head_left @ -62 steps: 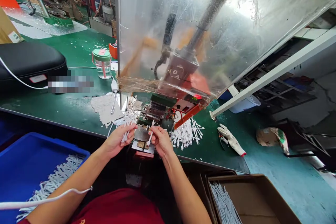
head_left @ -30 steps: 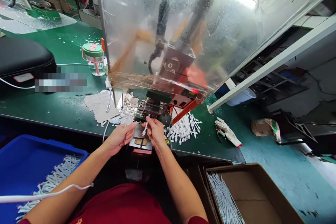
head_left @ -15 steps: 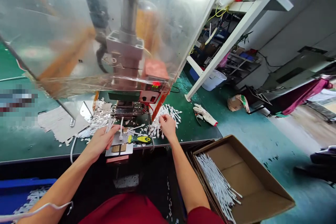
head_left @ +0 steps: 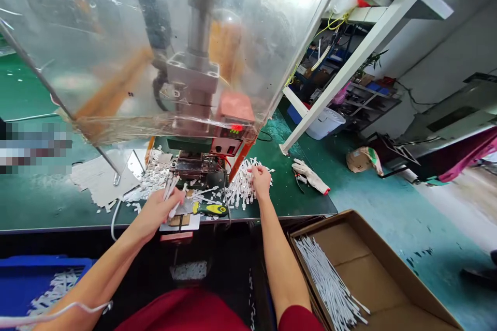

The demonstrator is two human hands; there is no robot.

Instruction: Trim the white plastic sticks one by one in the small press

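White strips (head_left: 170,190) are pinched in the closed fingers of the left hand (head_left: 157,213), their lower ends partly hidden by those fingers. The right hand (head_left: 261,181) rests at a heap of white trimmed pieces (head_left: 241,186) on the green counter (head_left: 283,191), its fingers curled down into the heap; whether they grip anything cannot be told. Between the hands lies a screwdriver (head_left: 209,209) with a yellow-and-green handle. Ahead of the fingers, a press (head_left: 194,165) stands behind a scuffed plastic sheet (head_left: 97,62), its red display (head_left: 235,128) too small to read. A pixelated patch (head_left: 34,147) far left of the fingers hides what lies there. Below the right fingers, a cardboard box (head_left: 373,274), cut off by the frame, holds more white strips (head_left: 326,284).
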